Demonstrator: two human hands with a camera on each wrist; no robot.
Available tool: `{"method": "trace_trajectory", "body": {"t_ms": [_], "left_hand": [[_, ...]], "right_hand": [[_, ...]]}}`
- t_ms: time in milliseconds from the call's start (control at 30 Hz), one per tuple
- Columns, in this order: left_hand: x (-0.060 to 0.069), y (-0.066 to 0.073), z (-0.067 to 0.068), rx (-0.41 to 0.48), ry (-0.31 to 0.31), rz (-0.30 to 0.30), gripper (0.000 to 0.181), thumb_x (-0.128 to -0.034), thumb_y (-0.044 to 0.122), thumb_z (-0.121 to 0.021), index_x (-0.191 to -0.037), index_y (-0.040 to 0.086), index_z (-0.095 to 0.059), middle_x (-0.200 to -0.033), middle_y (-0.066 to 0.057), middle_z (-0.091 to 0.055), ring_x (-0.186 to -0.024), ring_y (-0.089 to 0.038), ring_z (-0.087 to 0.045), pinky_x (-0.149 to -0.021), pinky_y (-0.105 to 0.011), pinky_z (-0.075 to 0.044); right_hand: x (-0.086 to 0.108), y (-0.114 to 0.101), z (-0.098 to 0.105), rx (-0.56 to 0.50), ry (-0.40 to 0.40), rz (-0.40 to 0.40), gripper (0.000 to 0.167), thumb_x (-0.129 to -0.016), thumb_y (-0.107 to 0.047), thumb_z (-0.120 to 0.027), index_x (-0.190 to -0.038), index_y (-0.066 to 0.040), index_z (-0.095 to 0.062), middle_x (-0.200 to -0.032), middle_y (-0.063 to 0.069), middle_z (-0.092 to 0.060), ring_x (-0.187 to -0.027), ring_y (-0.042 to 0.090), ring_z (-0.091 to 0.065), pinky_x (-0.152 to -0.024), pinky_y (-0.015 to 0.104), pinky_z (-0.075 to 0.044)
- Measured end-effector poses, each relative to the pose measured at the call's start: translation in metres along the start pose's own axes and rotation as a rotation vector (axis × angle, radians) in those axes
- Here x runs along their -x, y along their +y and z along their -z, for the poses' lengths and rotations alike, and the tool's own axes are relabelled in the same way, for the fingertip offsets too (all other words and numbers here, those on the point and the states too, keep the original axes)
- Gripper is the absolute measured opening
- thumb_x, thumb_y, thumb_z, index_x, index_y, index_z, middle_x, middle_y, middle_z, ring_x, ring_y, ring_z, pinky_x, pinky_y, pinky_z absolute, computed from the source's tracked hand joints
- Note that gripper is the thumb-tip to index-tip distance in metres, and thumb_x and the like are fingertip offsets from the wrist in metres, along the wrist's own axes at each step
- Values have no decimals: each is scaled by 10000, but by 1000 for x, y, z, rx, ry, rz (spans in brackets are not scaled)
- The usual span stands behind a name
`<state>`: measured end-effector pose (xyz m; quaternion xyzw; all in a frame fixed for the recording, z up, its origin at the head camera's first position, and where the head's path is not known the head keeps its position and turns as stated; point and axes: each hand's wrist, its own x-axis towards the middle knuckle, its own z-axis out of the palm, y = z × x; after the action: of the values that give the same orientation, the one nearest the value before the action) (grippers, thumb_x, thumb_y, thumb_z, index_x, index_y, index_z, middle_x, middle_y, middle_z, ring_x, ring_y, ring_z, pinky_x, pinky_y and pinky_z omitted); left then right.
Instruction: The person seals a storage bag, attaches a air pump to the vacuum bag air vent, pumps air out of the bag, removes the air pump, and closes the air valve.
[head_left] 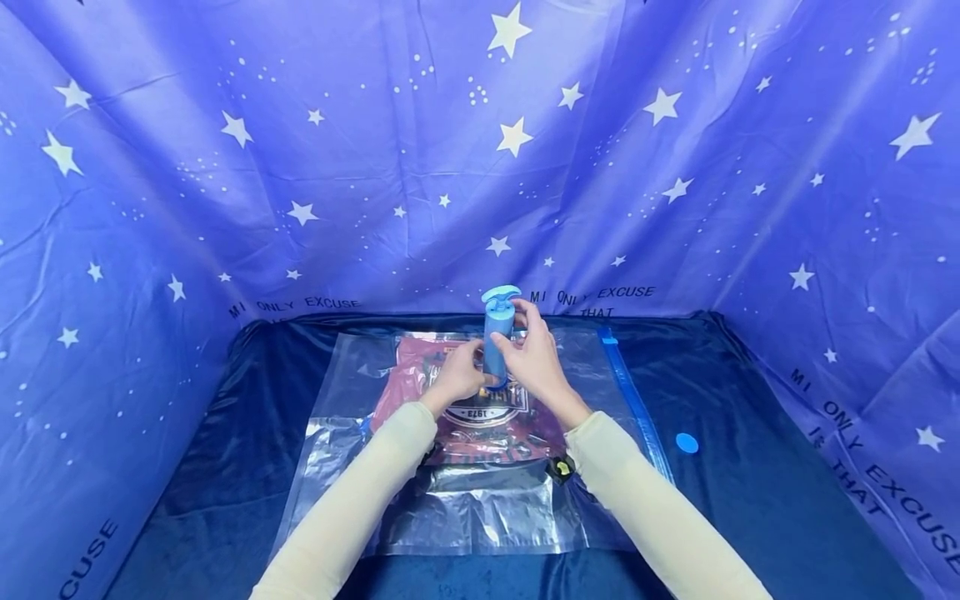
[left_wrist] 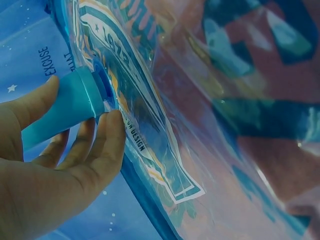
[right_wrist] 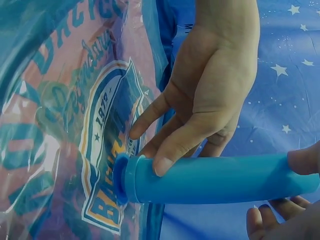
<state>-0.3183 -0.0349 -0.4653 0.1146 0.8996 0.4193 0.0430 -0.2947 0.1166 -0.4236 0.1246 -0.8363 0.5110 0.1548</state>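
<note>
A blue hand pump [head_left: 496, 337] stands nearly upright over a clear vacuum storage bag [head_left: 487, 508], its lower end at the blue valve [right_wrist: 120, 178]. Inside the bag lies a folded pink garment [head_left: 405, 375] with printed lettering. Low on the barrel, my left hand [head_left: 457, 375] holds the pump between thumb and fingers, its fingertips close to the bag's surface. Higher up, just under the pump's handle [head_left: 501, 294], my right hand [head_left: 536, 354] grips the barrel. In the right wrist view, my right thumb [right_wrist: 304, 161] presses on the barrel.
A small blue round cap [head_left: 687, 443] lies on the dark blue cloth [head_left: 750, 500] right of the bag. A blue zip strip [head_left: 637, 400] runs along the bag's right edge. Near my right sleeve is a small black and yellow item [head_left: 561, 468]. Starry curtains [head_left: 405, 167] surround the surface.
</note>
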Motion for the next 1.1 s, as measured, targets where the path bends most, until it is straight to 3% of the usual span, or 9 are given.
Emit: {"method": "trace_trajectory", "body": {"t_ms": [200, 333, 500, 767, 967, 1100], "left_hand": [[0, 0, 0, -8, 0, 0, 573, -842, 95, -889, -1344, 1, -628, -1235, -184, -695, -1103, -335, -658, -1005, -469, -514], [0, -1, 0, 9, -3, -9, 566, -832, 73, -891, -1330, -4, -634, -1210, -195, -705, -1022, -323, -672, -980, -461, -525], [-1, -1, 0, 24, -8, -15, 630, -822, 54, -895, -1387, 17, -619, -1228, -202, -695, -1006, -307, -676, -968, -457, -533], [-2, -1, 0, 28, -11, 5, 641, -825, 67, -898, -1398, 22, -615, -1248, -183, -693, -1089, -318, -674, -992, -461, -524], [0, 0, 1, -1, 3, 16, 584, -835, 74, -888, -1350, -7, -626, -1178, -173, -699, -991, -304, -652, -940, -456, -533], [0, 0, 1, 2, 5, 8, 565, -836, 63, -885, -1336, -6, -633, -1177, -177, -703, -1023, -310, -656, -957, -458, -530]], "right_hand": [[-1, 1, -5, 66, 18, 31, 749, -927, -265, -832, -1498, -5, -423, -1260, 189, -552, -1117, 358, -548, -893, 491, -497], [-4, 1, -9, 102, 45, 22, 709, -913, -308, -845, -1421, 22, -477, -1178, 162, -535, -1082, 333, -511, -886, 468, -439], [-5, -1, -7, 85, 55, 6, 621, -922, -245, -837, -1391, 29, -536, -1174, 183, -587, -1090, 351, -522, -885, 483, -455], [1, -2, -3, -27, 17, 7, 644, -950, -92, -769, -1475, 8, -410, -1339, 249, -625, -1178, 394, -618, -891, 514, -557], [0, 2, -9, 83, 36, 3, 754, -917, -282, -841, -1465, 2, -408, -1322, 199, -528, -1221, 369, -480, -961, 495, -439], [-1, 4, -12, 90, 91, -22, 662, -903, -332, -856, -1341, -17, -472, -1198, 157, -535, -1147, 355, -472, -920, 464, -416]]}}
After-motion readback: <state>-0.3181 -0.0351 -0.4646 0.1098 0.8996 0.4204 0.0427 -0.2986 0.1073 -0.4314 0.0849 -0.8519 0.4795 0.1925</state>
